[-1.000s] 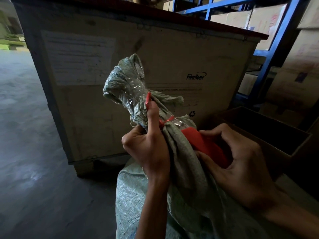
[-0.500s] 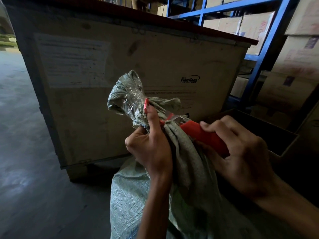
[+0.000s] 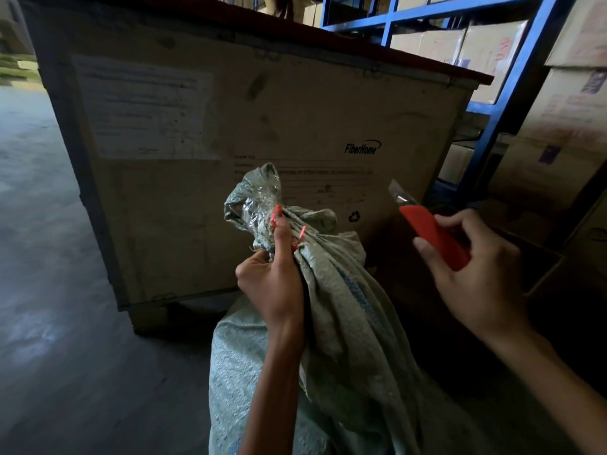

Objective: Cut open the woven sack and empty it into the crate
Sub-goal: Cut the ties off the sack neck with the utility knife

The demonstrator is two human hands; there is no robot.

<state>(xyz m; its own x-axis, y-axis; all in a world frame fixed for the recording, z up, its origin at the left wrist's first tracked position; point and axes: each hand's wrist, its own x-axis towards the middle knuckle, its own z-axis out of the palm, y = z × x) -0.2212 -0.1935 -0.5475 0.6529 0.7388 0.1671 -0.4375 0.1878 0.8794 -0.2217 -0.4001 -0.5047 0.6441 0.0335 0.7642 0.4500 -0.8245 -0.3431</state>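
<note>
A grey-green woven sack (image 3: 341,339) stands in front of me, its neck bunched and wrapped in clear tape with a red tie (image 3: 297,239) around it. My left hand (image 3: 272,284) is clenched around the neck just below the tie, thumb up against it. To the right of the sack, clear of it, my right hand (image 3: 476,274) grips a red utility knife (image 3: 430,231) with the blade out and pointing up-left. An open brown box (image 3: 538,257), possibly the crate, lies low on the right behind that hand.
A large plywood shipping crate (image 3: 249,152) with a paper label and a dark red lid stands right behind the sack. Blue shelving (image 3: 512,77) with cardboard boxes fills the right side. Bare concrete floor (image 3: 49,290) stretches to the left.
My right hand has pulled the knife away from the sack's neck, out to the right, and the blade now shows. My left hand keeps its hold on the neck.
</note>
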